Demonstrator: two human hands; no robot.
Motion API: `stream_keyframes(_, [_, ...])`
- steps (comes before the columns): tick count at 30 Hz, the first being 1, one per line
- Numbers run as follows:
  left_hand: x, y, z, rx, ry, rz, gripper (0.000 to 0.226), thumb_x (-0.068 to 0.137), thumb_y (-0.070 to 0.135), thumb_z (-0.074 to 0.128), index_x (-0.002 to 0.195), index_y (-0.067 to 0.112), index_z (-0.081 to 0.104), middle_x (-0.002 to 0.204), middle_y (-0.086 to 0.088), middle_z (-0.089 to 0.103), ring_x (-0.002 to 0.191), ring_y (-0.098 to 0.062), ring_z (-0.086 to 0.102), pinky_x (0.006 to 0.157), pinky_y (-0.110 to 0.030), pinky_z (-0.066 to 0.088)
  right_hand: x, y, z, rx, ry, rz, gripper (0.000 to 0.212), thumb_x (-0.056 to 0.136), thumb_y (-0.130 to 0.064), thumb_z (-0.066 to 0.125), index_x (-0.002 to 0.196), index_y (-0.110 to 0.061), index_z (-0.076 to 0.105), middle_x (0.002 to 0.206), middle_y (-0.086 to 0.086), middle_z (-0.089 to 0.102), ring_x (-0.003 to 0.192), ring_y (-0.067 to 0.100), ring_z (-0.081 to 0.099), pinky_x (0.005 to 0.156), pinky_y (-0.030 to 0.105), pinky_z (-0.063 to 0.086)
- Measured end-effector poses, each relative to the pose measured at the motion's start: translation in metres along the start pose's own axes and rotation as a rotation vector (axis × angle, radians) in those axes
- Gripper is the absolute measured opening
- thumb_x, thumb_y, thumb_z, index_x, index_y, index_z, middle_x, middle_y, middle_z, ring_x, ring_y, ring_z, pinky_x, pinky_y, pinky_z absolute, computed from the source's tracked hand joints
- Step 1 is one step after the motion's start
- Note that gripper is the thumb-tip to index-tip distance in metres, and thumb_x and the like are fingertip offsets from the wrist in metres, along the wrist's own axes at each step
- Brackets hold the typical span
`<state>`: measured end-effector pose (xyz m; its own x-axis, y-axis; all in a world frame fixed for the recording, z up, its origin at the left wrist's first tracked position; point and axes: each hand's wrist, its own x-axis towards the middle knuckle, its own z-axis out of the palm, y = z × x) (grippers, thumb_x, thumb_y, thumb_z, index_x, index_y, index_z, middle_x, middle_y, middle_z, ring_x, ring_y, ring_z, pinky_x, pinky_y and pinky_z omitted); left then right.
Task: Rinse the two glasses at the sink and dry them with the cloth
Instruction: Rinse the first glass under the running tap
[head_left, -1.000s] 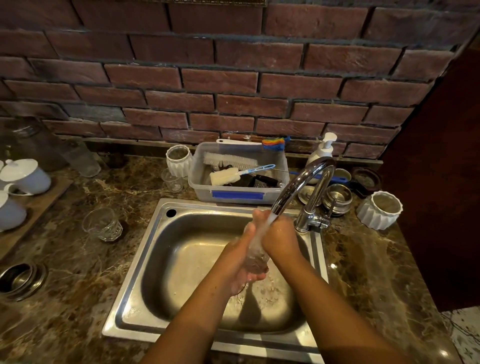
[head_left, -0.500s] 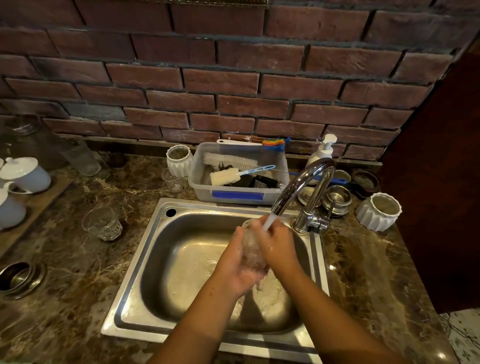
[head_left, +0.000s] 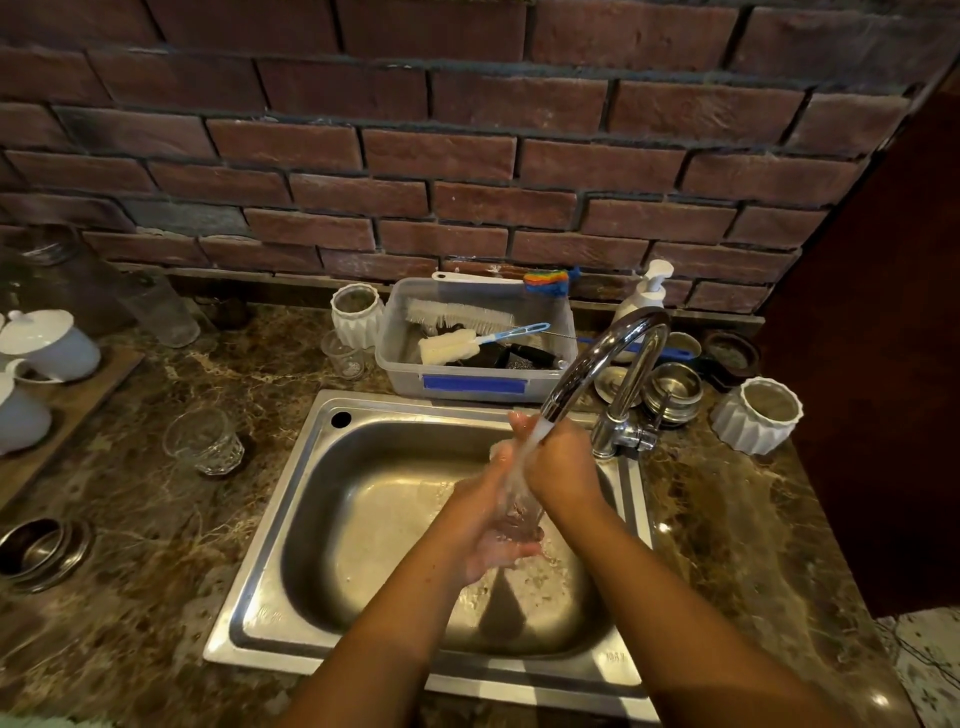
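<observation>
The first rinse was in hand: the left hand (head_left: 488, 530) cupped a small clear faceted glass (head_left: 517, 512) from below and to the left, fingers curled around its base, while the right hand (head_left: 558, 470) closed on it from the other side, fingertips up near its rim, so both hands were clamped on the one glass. It was held over the middle of the rectangular stainless-steel sink (head_left: 311, 499), directly under the stream from the curved chrome tap (head_left: 608, 358). The second clear faceted glass (head_left: 205, 441) stood upright on the dark brown marble counter (head_left: 145, 519), just left of the sink and untouched. By my judgement the task was in its early part; the next move called for tipping the water out without letting the wet glass slip, then fetching the other one. No drying cloth could be made out for certain. Behind the sink sat a clear plastic tub of bottle brushes (head_left: 478, 338), with white ribbed ceramic cups (head_left: 758, 421) and steel bowls nearby, all against a red brick wall (head_left: 467, 156).
</observation>
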<state>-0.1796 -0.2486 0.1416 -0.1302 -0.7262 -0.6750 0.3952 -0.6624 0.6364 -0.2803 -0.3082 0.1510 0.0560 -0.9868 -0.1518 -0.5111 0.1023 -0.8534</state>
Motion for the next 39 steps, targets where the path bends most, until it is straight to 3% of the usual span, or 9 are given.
stream_keyframes(4, [0.0, 0.002, -0.005, -0.31, 0.029, 0.042, 0.056, 0.095, 0.058, 0.056, 0.129, 0.015, 0.065, 0.122, -0.019, 0.071, 0.117, -0.035, 0.065, 0.088, -0.045, 0.056, -0.019, 0.0, 0.011, -0.052, -0.068, -0.175, 0.027, 0.093, -0.048, 0.058, 0.107, -0.025, 0.064, 0.095, -0.002, 0.068, 0.087, 0.01, 0.067, 0.078, 0.032, 0.058])
stream_keyframes(6, [0.0, 0.002, -0.009, -0.376, -0.004, -0.003, 0.054, 0.097, 0.054, 0.056, 0.126, 0.01, 0.067, 0.117, -0.02, 0.074, 0.117, -0.035, 0.065, 0.094, -0.047, 0.054, -0.025, 0.007, 0.017, -0.035, -0.035, -0.157, 0.027, 0.09, -0.053, 0.059, 0.092, -0.027, 0.063, 0.086, -0.001, 0.069, 0.08, 0.011, 0.069, 0.072, 0.032, 0.058])
stream_keyframes(13, [-0.004, -0.006, -0.007, -0.446, 0.015, -0.025, 0.054, 0.095, 0.053, 0.058, 0.109, 0.004, 0.074, 0.108, -0.022, 0.074, 0.099, -0.033, 0.067, 0.086, -0.041, 0.051, -0.009, -0.006, 0.002, 0.547, -0.038, 0.247, 0.018, 0.098, -0.018, 0.059, 0.081, -0.012, 0.065, 0.075, 0.003, 0.065, 0.075, 0.018, 0.063, 0.066, 0.027, 0.049])
stream_keyframes(18, [0.001, -0.004, -0.009, -0.471, 0.014, -0.055, 0.056, 0.096, 0.053, 0.059, 0.125, 0.006, 0.069, 0.123, -0.027, 0.069, 0.122, -0.039, 0.062, 0.107, -0.048, 0.047, -0.024, 0.012, 0.008, 0.148, -0.03, -0.113, 0.017, 0.09, -0.038, 0.067, 0.082, -0.025, 0.063, 0.074, 0.0, 0.069, 0.07, 0.007, 0.069, 0.066, 0.027, 0.058])
stream_keyframes(25, [-0.004, -0.009, -0.004, -0.122, -0.014, -0.008, 0.063, 0.095, 0.066, 0.048, 0.116, 0.009, 0.065, 0.113, -0.022, 0.07, 0.097, -0.036, 0.065, 0.084, -0.044, 0.056, 0.009, -0.004, -0.002, 0.17, -0.083, 0.197, 0.018, 0.095, -0.036, 0.062, 0.087, -0.023, 0.071, 0.081, 0.001, 0.071, 0.08, 0.016, 0.068, 0.075, 0.034, 0.055])
stream_keyframes(29, [-0.007, -0.007, 0.004, -0.056, -0.021, 0.047, 0.09, 0.063, 0.079, 0.074, 0.127, 0.017, 0.063, 0.118, -0.02, 0.068, 0.087, -0.029, 0.062, 0.071, -0.037, 0.051, -0.003, -0.008, -0.001, -0.027, -0.025, -0.015, 0.03, 0.101, -0.027, 0.049, 0.095, -0.007, 0.071, 0.081, 0.005, 0.069, 0.078, 0.017, 0.065, 0.07, 0.024, 0.047])
stream_keyframes(32, [-0.007, -0.009, -0.001, -0.272, -0.016, 0.071, 0.061, 0.088, 0.061, 0.064, 0.126, 0.013, 0.067, 0.119, -0.019, 0.072, 0.102, -0.029, 0.069, 0.082, -0.039, 0.053, -0.023, 0.0, 0.009, 0.043, -0.029, -0.116, 0.026, 0.095, -0.042, 0.057, 0.091, -0.018, 0.065, 0.085, 0.004, 0.07, 0.083, 0.016, 0.07, 0.078, 0.04, 0.059])
stream_keyframes(35, [-0.004, -0.013, -0.008, -0.361, -0.035, 0.046, 0.051, 0.094, 0.049, 0.062, 0.118, 0.006, 0.072, 0.111, -0.019, 0.076, 0.11, -0.033, 0.07, 0.087, -0.044, 0.057, -0.035, 0.013, 0.019, 0.032, -0.076, -0.163, 0.046, 0.083, -0.063, 0.058, 0.111, -0.027, 0.06, 0.101, -0.003, 0.068, 0.094, 0.008, 0.067, 0.08, 0.031, 0.058])
stream_keyframes(39, [-0.006, -0.016, -0.012, -0.37, -0.069, -0.01, 0.051, 0.087, 0.054, 0.068, 0.096, 0.006, 0.082, 0.105, -0.018, 0.074, 0.1, -0.028, 0.064, 0.09, -0.037, 0.048, -0.018, 0.006, 0.007, 0.064, -0.063, -0.084, 0.029, 0.091, -0.039, 0.062, 0.07, -0.019, 0.063, 0.064, -0.004, 0.062, 0.062, 0.007, 0.061, 0.062, 0.027, 0.051])
